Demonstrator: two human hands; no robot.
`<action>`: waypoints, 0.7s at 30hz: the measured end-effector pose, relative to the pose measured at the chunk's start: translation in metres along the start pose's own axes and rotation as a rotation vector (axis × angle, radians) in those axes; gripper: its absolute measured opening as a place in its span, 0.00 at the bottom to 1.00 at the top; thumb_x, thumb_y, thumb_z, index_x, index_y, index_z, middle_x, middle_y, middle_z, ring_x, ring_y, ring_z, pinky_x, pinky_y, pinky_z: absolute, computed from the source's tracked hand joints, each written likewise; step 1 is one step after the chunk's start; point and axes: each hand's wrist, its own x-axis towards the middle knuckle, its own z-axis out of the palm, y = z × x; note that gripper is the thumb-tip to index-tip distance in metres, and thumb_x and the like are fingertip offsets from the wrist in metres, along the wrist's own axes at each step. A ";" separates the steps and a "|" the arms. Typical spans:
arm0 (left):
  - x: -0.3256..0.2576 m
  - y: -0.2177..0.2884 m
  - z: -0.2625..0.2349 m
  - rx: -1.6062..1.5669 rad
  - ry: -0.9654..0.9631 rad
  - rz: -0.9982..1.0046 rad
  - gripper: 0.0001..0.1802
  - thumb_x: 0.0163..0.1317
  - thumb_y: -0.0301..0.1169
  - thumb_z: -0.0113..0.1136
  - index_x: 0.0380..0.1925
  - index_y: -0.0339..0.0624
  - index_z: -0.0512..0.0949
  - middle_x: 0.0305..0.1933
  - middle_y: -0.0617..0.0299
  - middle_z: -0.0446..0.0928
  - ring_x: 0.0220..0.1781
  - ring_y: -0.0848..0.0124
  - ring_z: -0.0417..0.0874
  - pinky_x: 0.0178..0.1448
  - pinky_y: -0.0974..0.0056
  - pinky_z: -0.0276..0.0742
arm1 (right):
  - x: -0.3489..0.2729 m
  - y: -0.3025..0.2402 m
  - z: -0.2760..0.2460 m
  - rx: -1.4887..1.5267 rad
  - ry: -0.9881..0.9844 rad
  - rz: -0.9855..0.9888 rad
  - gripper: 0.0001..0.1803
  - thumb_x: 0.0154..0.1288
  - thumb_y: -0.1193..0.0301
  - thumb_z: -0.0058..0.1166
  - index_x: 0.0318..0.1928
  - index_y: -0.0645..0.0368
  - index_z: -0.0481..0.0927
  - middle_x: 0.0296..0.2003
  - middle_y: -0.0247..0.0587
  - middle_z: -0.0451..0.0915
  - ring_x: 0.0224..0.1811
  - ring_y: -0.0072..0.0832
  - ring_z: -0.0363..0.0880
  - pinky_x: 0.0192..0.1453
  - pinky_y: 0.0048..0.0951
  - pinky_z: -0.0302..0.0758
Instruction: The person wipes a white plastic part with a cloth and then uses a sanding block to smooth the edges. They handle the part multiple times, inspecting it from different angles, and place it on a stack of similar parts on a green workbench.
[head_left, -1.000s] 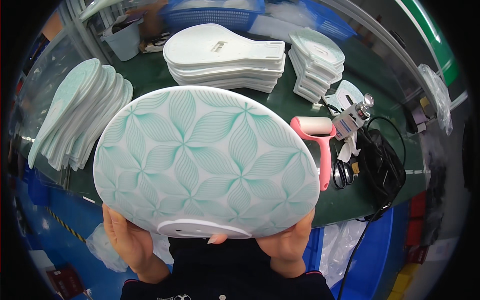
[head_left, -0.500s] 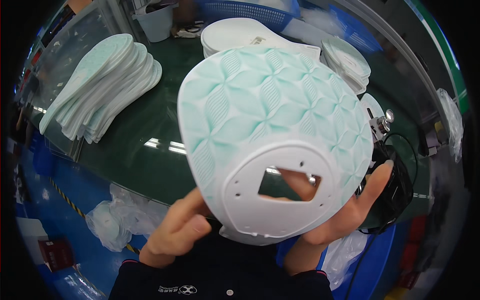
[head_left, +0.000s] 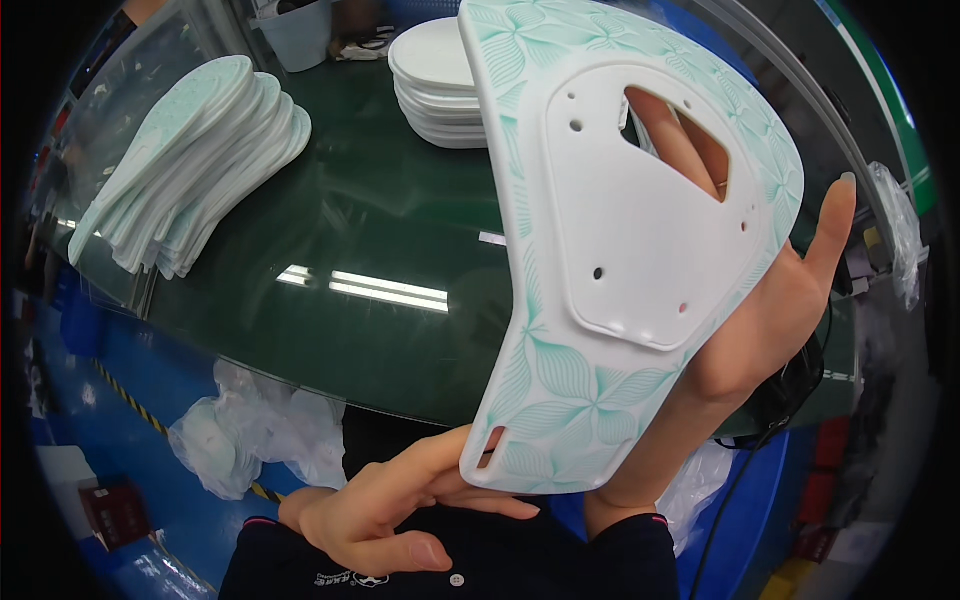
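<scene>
A white plastic panel [head_left: 640, 240] with a pale green leaf pattern is tilted up in front of me. It has a wide rounded end, a narrower end toward me, a raised smooth area with small holes, and a large cutout. My right hand [head_left: 765, 315] holds it from behind at the wide part; some fingers show through the cutout and one finger sticks out past the right edge. At the narrow end, beside a small slot, my left hand [head_left: 390, 500] is open, thumb apart, its forefinger reaching behind the panel. Whether it bears weight I cannot tell.
On the dark green table [head_left: 380, 230], a fanned stack of similar panels [head_left: 200, 160] lies at the left. A stack of white panels [head_left: 440, 85] stands farther back, near a pale bucket [head_left: 298, 38]. Plastic bags [head_left: 255, 430] lie below the table's near edge.
The panel has turned and tilted, its narrow end swinging toward me and its wide end rising to the right. My right hand has moved up; my left hand has dropped slightly and its fingers have spread.
</scene>
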 end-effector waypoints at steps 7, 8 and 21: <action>-0.004 0.001 -0.002 0.074 -0.135 -0.063 0.41 0.55 0.39 0.46 0.54 0.26 0.34 0.56 0.28 0.43 0.57 0.39 0.51 0.56 0.39 0.45 | 0.005 0.011 -0.020 0.099 -0.204 -0.127 0.46 0.54 0.45 0.33 0.58 0.63 0.28 0.60 0.51 0.26 0.64 0.38 0.27 0.63 0.40 0.40; -0.003 0.000 -0.003 0.158 -0.135 -0.019 0.40 0.55 0.35 0.47 0.55 0.26 0.33 0.57 0.31 0.42 0.59 0.45 0.50 0.58 0.46 0.44 | 0.005 0.013 -0.020 0.129 -0.196 -0.139 0.46 0.54 0.45 0.33 0.58 0.63 0.28 0.60 0.52 0.25 0.63 0.40 0.27 0.63 0.41 0.41; 0.036 0.006 -0.016 0.324 0.407 0.219 0.48 0.49 0.48 0.53 0.58 0.38 0.35 0.61 0.47 0.43 0.62 0.56 0.48 0.61 0.58 0.47 | -0.022 0.114 0.020 -1.640 -0.080 -0.278 0.32 0.40 0.76 0.48 0.52 0.48 0.64 0.57 0.53 0.51 0.58 0.64 0.38 0.53 0.63 0.40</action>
